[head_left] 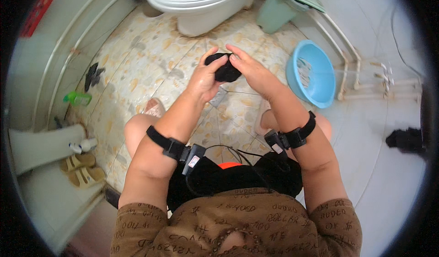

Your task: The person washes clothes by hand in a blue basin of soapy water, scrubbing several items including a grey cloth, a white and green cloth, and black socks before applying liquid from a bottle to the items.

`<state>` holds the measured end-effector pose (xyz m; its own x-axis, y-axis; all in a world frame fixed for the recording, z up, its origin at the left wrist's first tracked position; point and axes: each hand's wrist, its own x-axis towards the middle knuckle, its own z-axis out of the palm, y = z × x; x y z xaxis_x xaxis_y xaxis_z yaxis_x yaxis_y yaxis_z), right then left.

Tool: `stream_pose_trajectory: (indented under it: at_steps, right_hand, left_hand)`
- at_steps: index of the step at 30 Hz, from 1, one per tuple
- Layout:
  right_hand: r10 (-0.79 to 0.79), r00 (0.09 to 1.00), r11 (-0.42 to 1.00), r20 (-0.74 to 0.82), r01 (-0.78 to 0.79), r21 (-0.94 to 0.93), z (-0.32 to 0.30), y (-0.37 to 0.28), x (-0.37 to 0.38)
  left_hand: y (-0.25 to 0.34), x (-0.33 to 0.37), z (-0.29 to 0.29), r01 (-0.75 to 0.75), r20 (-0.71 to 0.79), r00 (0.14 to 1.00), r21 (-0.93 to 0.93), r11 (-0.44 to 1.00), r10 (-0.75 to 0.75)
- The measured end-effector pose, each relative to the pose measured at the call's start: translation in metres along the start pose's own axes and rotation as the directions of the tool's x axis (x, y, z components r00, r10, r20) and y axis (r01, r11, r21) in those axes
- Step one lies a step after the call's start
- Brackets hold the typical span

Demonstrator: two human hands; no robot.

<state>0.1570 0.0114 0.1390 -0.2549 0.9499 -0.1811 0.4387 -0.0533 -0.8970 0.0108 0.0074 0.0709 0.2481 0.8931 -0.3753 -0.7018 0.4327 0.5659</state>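
A small bunched-up black cloth (pixel 227 70) is held between my two hands, above the tiled floor. My left hand (pixel 202 79) cups it from the left, thumb lying over its top. From the right, my right hand (pixel 247 67) presses against the wad with its thumb and fingers. Whether the cloth is a sock or some other garment I cannot make out. Each forearm wears a black strap with a small device, and cables run across my lap.
A light blue basin (pixel 312 76) stands on the floor to the right, near wall pipes and a tap (pixel 383 76). Ahead are a white toilet (pixel 201 3) and a green bin (pixel 279 10). At left lie a green bottle (pixel 77 98), dark cloth (pixel 93 76) and slippers (pixel 82 170).
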Motion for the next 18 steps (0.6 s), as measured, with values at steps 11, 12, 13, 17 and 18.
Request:
stream_pose_trajectory:
  at_steps: [11, 12, 13, 17, 18]
  right_hand:
    - [0.341, 0.569, 0.939, -0.748, -0.244, 0.243, -0.252, 0.091, -0.150]
    - [0.425, 0.497, 0.890, -0.757, -0.380, 0.250, -0.251, 0.122, -0.161]
    - [0.513, 0.419, 0.807, -0.749, -0.533, 0.254, -0.237, 0.145, -0.171]
    - [0.759, 0.466, 0.392, -0.456, -0.885, -0.252, -0.213, 0.278, -0.216]
    - [0.801, 0.438, 0.394, -0.408, -0.899, -0.193, -0.193, 0.264, -0.208]
  left_hand:
    - [-0.008, 0.033, -0.041, 0.067, -0.121, 0.989, -0.115, 0.991, -0.081]
    - [-0.007, 0.033, -0.045, 0.081, -0.109, 0.989, -0.135, 0.987, -0.096]
    - [-0.006, 0.032, -0.053, 0.077, -0.136, 0.986, -0.130, 0.989, -0.095]
    - [-0.006, 0.027, -0.047, 0.068, -0.206, 0.974, -0.111, 0.991, -0.090]
    - [0.002, 0.021, -0.054, 0.048, -0.238, 0.969, -0.102, 0.994, -0.071]
